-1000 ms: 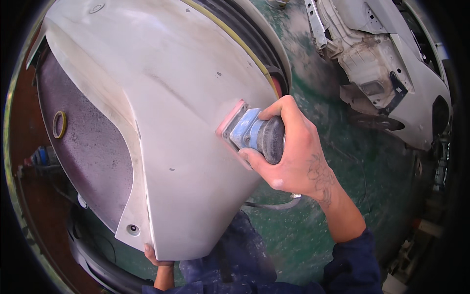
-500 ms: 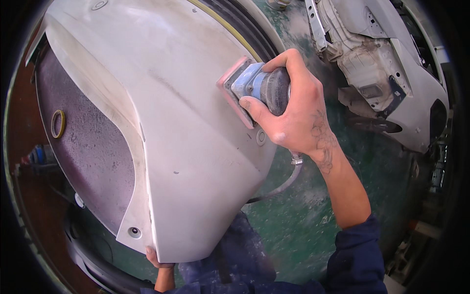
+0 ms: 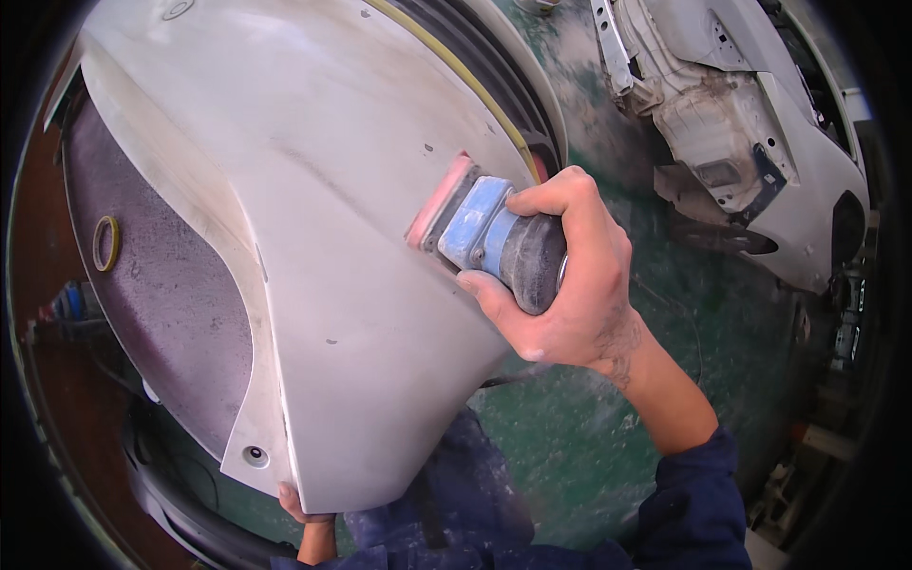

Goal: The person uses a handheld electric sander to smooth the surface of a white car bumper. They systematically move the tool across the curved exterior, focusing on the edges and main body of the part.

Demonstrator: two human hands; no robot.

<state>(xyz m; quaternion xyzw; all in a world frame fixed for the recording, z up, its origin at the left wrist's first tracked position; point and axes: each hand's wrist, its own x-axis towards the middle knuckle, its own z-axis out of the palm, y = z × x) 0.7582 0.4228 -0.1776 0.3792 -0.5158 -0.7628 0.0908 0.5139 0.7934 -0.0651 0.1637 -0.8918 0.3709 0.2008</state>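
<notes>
A dusty blue and black sander (image 3: 484, 220) with a pinkish pad sits in my right hand (image 3: 591, 285), thumb and fingers wrapped around its rounded body. Its pad meets the right side of a light grey car bumper (image 3: 361, 418), close to a crease line. My left hand (image 3: 302, 503) grips the bumper's lower corner, thumb on the edge and the other fingers hidden beneath. Small dark chips and scuffs mark the bumper's surface. Part of the sander's hose shows below my right wrist.
A roll of yellow tape (image 3: 105, 243) lies on the purplish dusty surface (image 3: 180, 256) at left. At the far right stands a stripped pale car body part (image 3: 722, 142). A black curved part (image 3: 180, 508) lies at lower left, and the green floor (image 3: 589, 456) is dusty.
My right hand has drawn the sander downward, nearer to me, and turned it so the pad slants the other way. The left hand keeps its hold on the corner.
</notes>
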